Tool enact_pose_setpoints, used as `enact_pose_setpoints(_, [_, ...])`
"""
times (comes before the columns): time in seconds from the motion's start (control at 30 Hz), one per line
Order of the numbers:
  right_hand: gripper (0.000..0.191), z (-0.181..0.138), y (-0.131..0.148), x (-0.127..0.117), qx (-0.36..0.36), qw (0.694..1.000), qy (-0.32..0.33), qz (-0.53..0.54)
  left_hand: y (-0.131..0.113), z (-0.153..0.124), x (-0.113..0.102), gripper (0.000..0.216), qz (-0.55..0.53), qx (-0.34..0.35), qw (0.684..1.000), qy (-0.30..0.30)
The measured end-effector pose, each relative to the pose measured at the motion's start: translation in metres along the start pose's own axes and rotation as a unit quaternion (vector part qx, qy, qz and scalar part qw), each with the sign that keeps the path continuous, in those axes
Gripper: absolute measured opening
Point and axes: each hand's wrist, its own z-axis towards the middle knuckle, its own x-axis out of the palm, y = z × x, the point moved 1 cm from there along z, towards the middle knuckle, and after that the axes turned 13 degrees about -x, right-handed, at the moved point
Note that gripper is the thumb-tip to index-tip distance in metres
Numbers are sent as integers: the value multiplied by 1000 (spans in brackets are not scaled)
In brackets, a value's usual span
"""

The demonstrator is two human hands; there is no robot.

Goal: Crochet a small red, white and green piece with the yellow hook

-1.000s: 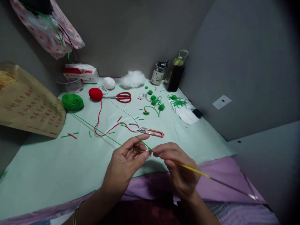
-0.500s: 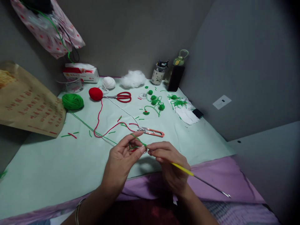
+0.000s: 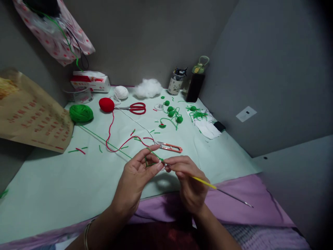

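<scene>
My left hand [image 3: 137, 177] pinches a small crochet piece [image 3: 161, 164] of green and white yarn between thumb and fingers. Green yarn [image 3: 153, 152] passes over its raised forefinger and runs back toward the green ball [image 3: 81, 113]. A crochet hook [image 3: 204, 182] with a yellow grip is held in my right hand [image 3: 191, 180]; its working tip meets the piece, and the metal far end sticks out to the right. The fingers hide part of the piece. Thread snips [image 3: 170, 147] with orange handles lie just beyond my hands.
Behind are a red yarn ball [image 3: 106, 105], a white yarn ball [image 3: 121, 92], red-handled scissors [image 3: 137, 108] and white stuffing [image 3: 148, 88]. Green crocheted pieces [image 3: 171, 111] lie mid-table. A paper bag [image 3: 39, 114] stands left; a bottle [image 3: 195, 83] and pen cup [image 3: 175, 85] stand at the back.
Both hands have shifted slightly to the right. The hook's far end has tilted up a little, and more white shows on the crochet piece.
</scene>
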Motion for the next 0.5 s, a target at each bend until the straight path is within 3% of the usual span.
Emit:
enact_pose_setpoints(0.27, [18,1,-6,7,24,997,-65,32,0,-3,5,40,-37,-22,999,17])
enact_pose_setpoints(0.5, [15,7,-6,7,53,991,-93,83,-2,-2,4,41,0,27,1000,-2])
